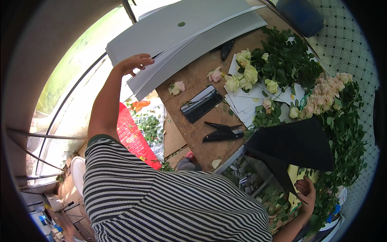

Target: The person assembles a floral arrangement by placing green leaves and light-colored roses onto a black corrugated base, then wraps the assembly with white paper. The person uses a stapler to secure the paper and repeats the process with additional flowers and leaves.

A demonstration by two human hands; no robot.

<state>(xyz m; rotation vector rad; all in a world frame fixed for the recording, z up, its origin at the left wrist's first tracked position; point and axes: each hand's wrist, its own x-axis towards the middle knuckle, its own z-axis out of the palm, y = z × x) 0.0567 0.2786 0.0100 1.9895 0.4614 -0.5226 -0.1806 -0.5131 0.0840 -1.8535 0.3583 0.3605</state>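
Note:
My left hand [137,64] reaches to the near corner of a stack of large white sheets [157,39], with its fingers and thumb on the edge of a lower sheet [181,57]. At the lower right, my right hand [307,193] has its fingers curled beside the pointed tip of a black sheet [290,145]. That tip overlaps my palm, and I cannot tell if it is gripped. A black stapler [223,132] and a dark smartphone [201,103] rest on the wooden table [169,104]. Cream roses [249,74] with leafy stems lie on white cards [242,104].
A bundle of pale pink roses [326,93] hangs over the right side. Loose rose heads [176,88] lie on the tabletop. Beneath the table edge is a bin of leaves and scraps [245,175]. A red plastic bag [133,136] and a blue container [300,16] stand around.

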